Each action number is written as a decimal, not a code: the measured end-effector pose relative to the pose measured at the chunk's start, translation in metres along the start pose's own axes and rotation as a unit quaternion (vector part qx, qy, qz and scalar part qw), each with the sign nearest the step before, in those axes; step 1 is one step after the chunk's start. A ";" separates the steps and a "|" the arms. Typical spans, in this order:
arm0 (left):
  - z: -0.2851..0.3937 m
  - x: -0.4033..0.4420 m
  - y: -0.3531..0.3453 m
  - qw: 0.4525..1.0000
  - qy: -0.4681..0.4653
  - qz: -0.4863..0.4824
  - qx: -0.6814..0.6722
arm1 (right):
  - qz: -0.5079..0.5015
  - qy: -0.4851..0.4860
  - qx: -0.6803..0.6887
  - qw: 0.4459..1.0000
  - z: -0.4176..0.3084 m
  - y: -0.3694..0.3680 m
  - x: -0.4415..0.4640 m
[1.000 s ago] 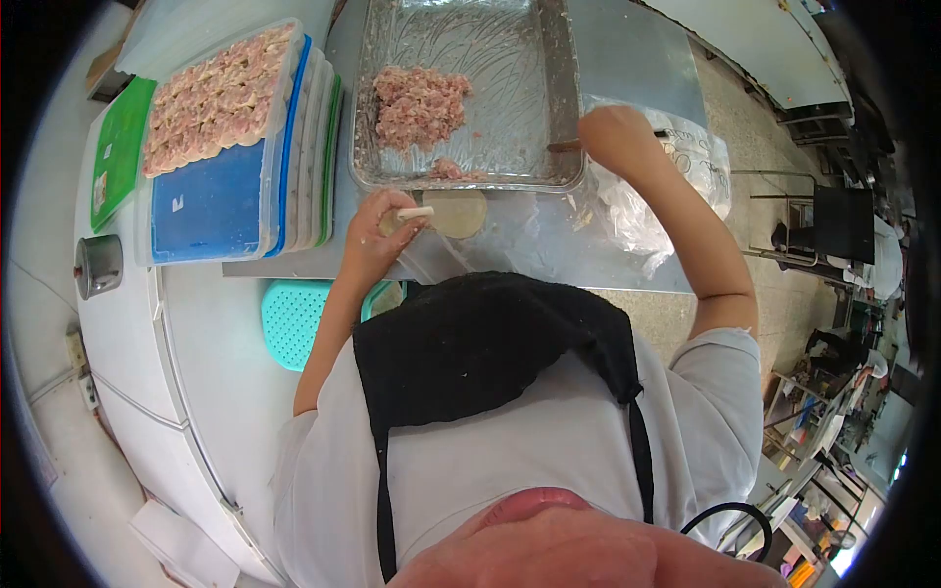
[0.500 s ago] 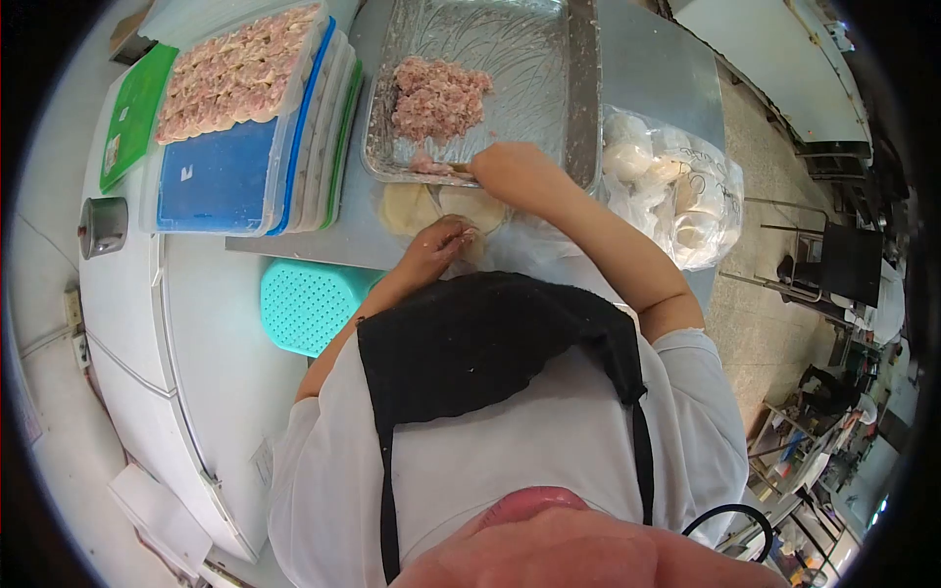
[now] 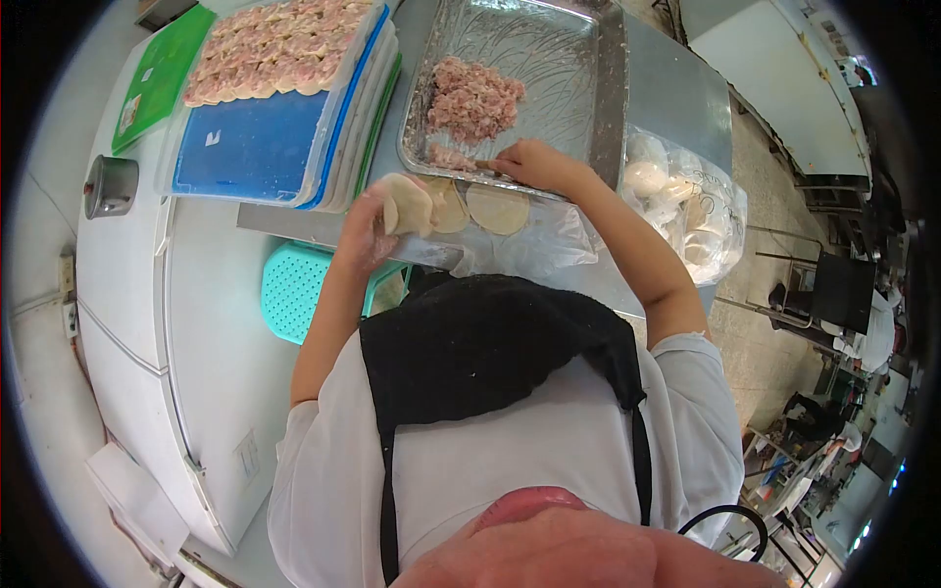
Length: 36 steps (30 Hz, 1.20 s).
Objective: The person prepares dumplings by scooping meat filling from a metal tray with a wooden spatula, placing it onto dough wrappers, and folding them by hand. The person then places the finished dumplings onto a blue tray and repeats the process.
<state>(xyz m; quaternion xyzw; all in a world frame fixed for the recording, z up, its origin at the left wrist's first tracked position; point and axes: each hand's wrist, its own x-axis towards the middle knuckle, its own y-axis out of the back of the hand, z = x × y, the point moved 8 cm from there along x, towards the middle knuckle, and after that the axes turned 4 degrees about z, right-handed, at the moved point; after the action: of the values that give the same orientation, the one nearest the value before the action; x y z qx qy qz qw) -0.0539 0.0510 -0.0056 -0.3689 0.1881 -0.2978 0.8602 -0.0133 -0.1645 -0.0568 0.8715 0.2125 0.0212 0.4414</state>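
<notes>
My left hand (image 3: 365, 227), its fingers closed, holds up a round dough wrapper (image 3: 407, 206) in front of the metal tray's near corner. My right hand (image 3: 539, 165) grips a thin brown wooden stick (image 3: 484, 165) at the tray's near rim; most of the stick is hidden. The stick's end touches a small clump of minced meat (image 3: 451, 158). A larger mound of minced meat (image 3: 475, 98) lies behind it in the metal tray (image 3: 610, 108). Two more wrappers, one pale round wrapper (image 3: 498, 208) and another wrapper (image 3: 449, 208), lie between my hands.
Left of the tray are stacked plastic boxes with a blue lid (image 3: 245, 157), topped by rows of filled dumplings (image 3: 279, 49). A green lid (image 3: 162, 78) and a metal pot (image 3: 112, 186) stand farther left. Bagged dough wrappers (image 3: 686, 201) lie at right. A turquoise basket (image 3: 294, 294) sits below.
My left hand has moved left and up, lifting a wrapper from the pile near the table edge. My right hand stays at the tray's near rim. The view has shifted slightly.
</notes>
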 end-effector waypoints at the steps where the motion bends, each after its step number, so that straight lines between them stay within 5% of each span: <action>1: 0.001 0.001 -0.002 1.000 -0.004 0.000 0.000 | -0.018 -0.002 0.030 0.999 0.005 -0.003 -0.002; 3: 0.016 0.000 0.019 0.947 -0.069 0.201 0.240 | -0.035 -0.001 0.061 0.998 0.006 0.000 -0.008; 9: 0.035 0.024 0.017 0.944 -0.148 0.276 0.103 | -0.068 -0.138 0.272 0.950 -0.026 0.040 -0.040; 11: 0.037 0.034 0.022 0.935 -0.174 0.269 0.153 | 0.015 -0.074 0.072 0.994 -0.026 0.060 -0.029; 15: 0.047 0.041 0.018 0.912 -0.219 0.259 0.231 | 0.021 -0.074 -0.180 0.981 -0.001 0.032 -0.013; 19: 0.050 0.052 0.015 0.936 -0.193 0.271 0.119 | -0.038 -0.045 -0.027 0.998 -0.017 0.022 -0.027; 22: 0.042 0.064 0.008 0.956 -0.170 0.241 0.008 | 0.033 -0.010 0.128 0.991 -0.031 0.047 -0.042; 24: 0.034 0.074 -0.005 0.968 -0.136 0.203 -0.059 | 0.033 -0.122 0.241 0.962 -0.037 0.066 -0.053; 28: 0.030 0.092 -0.046 0.970 -0.125 0.160 -0.137 | 0.114 -0.132 0.289 0.941 -0.036 0.061 -0.037; 30: 0.030 0.098 -0.062 0.960 -0.118 0.159 -0.197 | 0.269 0.026 0.222 0.937 -0.053 0.067 -0.034; 36: 0.017 0.107 -0.017 0.938 -0.126 0.255 -0.201 | 0.194 -0.011 -0.161 0.967 -0.086 0.108 -0.072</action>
<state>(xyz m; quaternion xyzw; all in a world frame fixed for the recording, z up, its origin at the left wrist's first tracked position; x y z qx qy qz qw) 0.0294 -0.0188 0.0068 -0.5079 0.2219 0.0241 0.8320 -0.0604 -0.1836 0.0907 0.8134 0.0281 0.1312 0.5660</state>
